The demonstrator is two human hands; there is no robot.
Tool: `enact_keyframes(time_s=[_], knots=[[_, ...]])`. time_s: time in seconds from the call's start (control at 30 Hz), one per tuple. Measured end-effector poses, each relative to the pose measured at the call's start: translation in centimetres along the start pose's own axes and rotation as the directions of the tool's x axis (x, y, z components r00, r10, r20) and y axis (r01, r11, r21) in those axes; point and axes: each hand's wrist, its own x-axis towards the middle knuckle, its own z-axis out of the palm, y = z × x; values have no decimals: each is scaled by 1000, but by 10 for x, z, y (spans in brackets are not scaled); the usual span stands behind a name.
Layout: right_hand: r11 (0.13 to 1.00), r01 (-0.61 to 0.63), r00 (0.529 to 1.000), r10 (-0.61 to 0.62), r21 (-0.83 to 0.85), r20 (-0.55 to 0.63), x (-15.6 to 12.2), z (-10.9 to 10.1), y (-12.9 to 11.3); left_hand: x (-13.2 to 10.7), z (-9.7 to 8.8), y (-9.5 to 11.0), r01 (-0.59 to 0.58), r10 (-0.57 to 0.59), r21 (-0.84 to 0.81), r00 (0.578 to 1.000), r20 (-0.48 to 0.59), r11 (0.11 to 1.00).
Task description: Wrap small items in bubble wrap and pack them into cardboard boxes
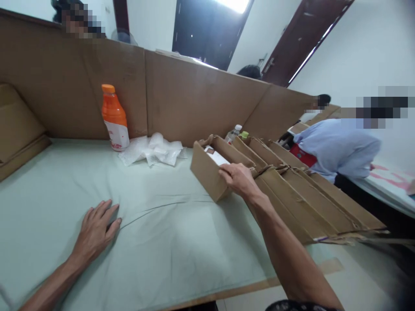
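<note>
— White walls [385, 60] and dark doors [197, 30] show beyond a cardboard partition [207, 99] in the head view. What can be our landmark?

— Let us take the orange bottle [114, 114], which stands on the pale green cloth [155, 259] before this partition. Just to the right of the bottle lies crumpled clear wrap [162, 152].

— And where is the open cardboard box [205, 172]?

— It is to the right of the bottle and nearer than it, with a white item [218, 158] inside. Farther right of the bottle come more cardboard compartments [298, 203], and past them a person [337, 144] in light blue leans forward.

— How is the right hand [238, 178]?

— Its grip is narrow, with bent fingers at the box's edge. Whether they pinch the cardboard or the white item, I cannot tell.

— The left hand [97, 226]?

— It lies on the cloth, nearer than the bottle and slightly left of it, fingers loosely spread.
</note>
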Motion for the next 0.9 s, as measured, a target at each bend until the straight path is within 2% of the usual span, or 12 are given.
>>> enact_keyframes(time_s=[0.1, 0.17, 0.23, 0.3, 0.37, 0.43, 0.5, 0.57, 0.63, 0.7, 0.8, 0.9], knots=[[920, 287, 958, -275, 266, -85, -42, -10, -13, -5, 1, 0, 28, -31, -135, 999, -22, 990], [830, 371, 929, -325, 417, -179, -66, -16, -16, -12, -1, 8, 43, -46, -252, 999, -4, 967], [778, 343, 931, -208, 527, -299, -84, -15, -12, -22, -5, 23, 68, -58, -371, 998, 38, 926], [735, 238, 932, 12, 634, -363, -99, -5, -3, -31, -10, 39, 98, -65, -460, 994, 88, 882], [670, 120, 958, 115, 733, -262, -111, 15, 6, -39, -13, 54, 123, -72, -511, 990, 119, 851], [617, 18, 998, 35, 787, -51, -120, 42, 7, -44, -12, 63, 147, -92, -553, 988, 127, 820], [584, -52, 989, -84, 810, 124, -123, 69, -2, -45, -8, 67, 193, -142, -606, 981, 132, 772], [562, -92, 975, -118, 822, 190, -118, 92, -21, -41, -5, 64, 270, -226, -646, 962, 152, 714], [548, -118, 974, -99, 828, 204, -101, 108, -43, -30, -5, 56, 361, -338, -654, 926, 168, 664], [537, -126, 972, -100, 834, 211, -73, 118, -65, -8, -10, 48, 415, -429, -661, 890, 153, 625], [500, -94, 967, -159, 861, 198, -25, 133, -96, 36, -22, 40, 417, -515, -708, 853, 88, 570], [437, -28, 962, -234, 899, 144, 13, 151, -122, 75, -27, 38, 466, -678, -723, 735, -4, 510]])
